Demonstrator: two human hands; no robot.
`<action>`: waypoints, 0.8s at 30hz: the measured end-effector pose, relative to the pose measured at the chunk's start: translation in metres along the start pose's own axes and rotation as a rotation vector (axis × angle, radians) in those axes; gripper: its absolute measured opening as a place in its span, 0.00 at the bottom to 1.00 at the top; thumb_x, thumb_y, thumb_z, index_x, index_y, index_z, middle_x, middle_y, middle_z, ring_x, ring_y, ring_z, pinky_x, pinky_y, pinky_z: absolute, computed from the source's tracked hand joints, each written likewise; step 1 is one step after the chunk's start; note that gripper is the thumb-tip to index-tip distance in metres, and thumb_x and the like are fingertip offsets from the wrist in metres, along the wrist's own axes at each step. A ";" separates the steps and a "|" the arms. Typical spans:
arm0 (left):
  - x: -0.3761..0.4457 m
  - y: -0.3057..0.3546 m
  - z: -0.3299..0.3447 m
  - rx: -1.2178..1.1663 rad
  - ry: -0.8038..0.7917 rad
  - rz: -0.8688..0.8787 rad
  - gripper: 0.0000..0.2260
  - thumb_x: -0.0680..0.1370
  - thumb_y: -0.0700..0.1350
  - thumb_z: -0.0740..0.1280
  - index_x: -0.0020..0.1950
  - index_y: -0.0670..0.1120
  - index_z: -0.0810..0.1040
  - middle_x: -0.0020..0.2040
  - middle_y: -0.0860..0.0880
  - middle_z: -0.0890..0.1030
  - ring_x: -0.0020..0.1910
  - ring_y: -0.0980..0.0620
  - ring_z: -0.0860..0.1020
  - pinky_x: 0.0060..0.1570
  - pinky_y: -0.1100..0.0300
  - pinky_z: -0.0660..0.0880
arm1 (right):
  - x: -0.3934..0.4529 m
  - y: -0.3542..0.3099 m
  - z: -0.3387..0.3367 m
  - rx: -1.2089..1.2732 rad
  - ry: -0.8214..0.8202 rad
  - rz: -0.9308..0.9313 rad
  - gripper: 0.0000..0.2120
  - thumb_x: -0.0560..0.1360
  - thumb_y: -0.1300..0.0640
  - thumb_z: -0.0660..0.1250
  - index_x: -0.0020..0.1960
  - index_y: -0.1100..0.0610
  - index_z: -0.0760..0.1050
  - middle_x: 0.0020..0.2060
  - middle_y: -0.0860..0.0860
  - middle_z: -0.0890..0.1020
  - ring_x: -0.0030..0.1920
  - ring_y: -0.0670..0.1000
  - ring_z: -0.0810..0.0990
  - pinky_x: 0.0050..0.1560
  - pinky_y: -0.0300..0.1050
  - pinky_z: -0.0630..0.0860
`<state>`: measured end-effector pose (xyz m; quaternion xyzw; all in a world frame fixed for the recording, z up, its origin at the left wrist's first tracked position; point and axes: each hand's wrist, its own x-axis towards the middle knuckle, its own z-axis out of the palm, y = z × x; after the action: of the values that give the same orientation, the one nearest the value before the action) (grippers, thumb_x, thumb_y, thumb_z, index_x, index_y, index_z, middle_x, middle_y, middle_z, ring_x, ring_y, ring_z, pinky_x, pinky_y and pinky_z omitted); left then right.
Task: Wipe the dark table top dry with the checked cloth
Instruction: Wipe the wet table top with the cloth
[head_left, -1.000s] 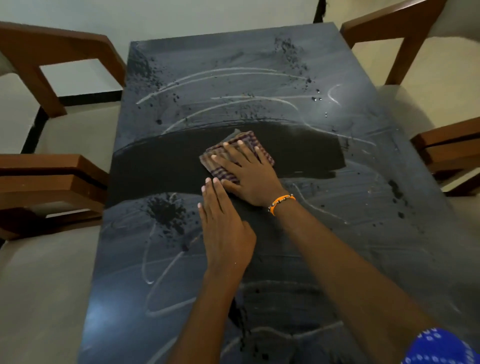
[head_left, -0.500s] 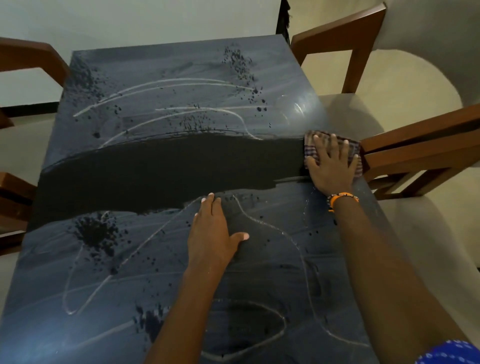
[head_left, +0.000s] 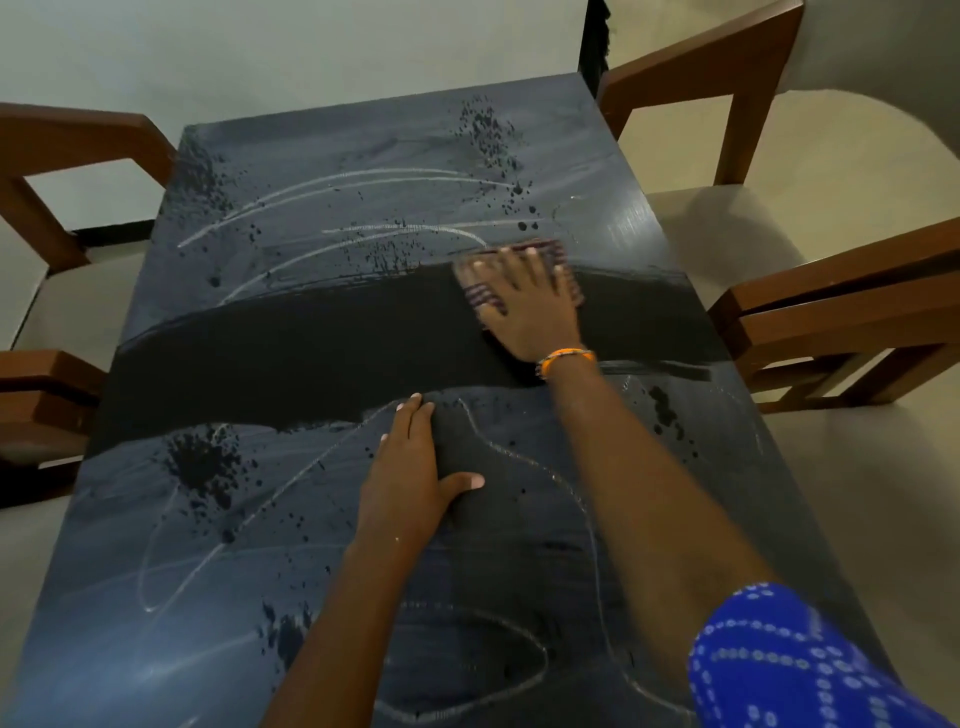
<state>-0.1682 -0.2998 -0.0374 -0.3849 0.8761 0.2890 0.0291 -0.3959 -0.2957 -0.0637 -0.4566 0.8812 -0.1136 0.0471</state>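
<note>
The dark table top (head_left: 291, 519) fills the view, filmed with grey streaks and black splatter. A clean black band crosses its middle from edge to edge. My right hand (head_left: 527, 306) presses flat on the folded checked cloth (head_left: 480, 293) at the band's upper right part; fingers spread, blurred by motion, most of the cloth hidden beneath the palm. An orange band circles that wrist. My left hand (head_left: 413, 478) lies flat on the table below the band, fingers together, thumb out, holding nothing.
Brown wooden chairs stand around the table: one at far right (head_left: 727, 67), one at right (head_left: 841, 312), one at far left (head_left: 62, 156), one at left (head_left: 41, 405). Pale floor (head_left: 857, 467) surrounds the table. A blue patterned sleeve (head_left: 779, 670) shows at bottom right.
My right hand swept the cloth from the middle to the right edge, widening the clean band, and has now come back leftward and slightly farther up. My left hand stayed flat.
</note>
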 end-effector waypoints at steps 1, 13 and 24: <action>0.000 -0.001 0.000 -0.002 0.000 -0.004 0.42 0.68 0.54 0.73 0.75 0.45 0.54 0.77 0.51 0.51 0.76 0.50 0.52 0.72 0.48 0.59 | -0.003 0.026 -0.007 -0.003 0.019 0.070 0.27 0.79 0.45 0.54 0.76 0.44 0.51 0.77 0.49 0.52 0.77 0.57 0.47 0.74 0.62 0.44; -0.002 -0.010 -0.008 -0.051 -0.033 0.016 0.44 0.68 0.55 0.73 0.75 0.45 0.53 0.77 0.50 0.50 0.76 0.50 0.51 0.73 0.47 0.55 | -0.070 0.037 -0.010 -0.030 0.084 0.349 0.27 0.80 0.46 0.52 0.76 0.47 0.48 0.77 0.55 0.48 0.76 0.61 0.43 0.72 0.67 0.42; -0.045 -0.014 -0.006 -0.059 0.088 -0.060 0.36 0.71 0.43 0.71 0.74 0.42 0.57 0.76 0.44 0.58 0.75 0.47 0.55 0.74 0.50 0.54 | -0.115 -0.089 0.017 0.098 -0.021 -0.154 0.25 0.78 0.47 0.55 0.74 0.47 0.57 0.76 0.50 0.58 0.77 0.55 0.49 0.74 0.54 0.43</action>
<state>-0.1258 -0.2810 -0.0275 -0.4242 0.8555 0.2967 -0.0121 -0.2557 -0.2544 -0.0605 -0.5215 0.8362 -0.1548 0.0697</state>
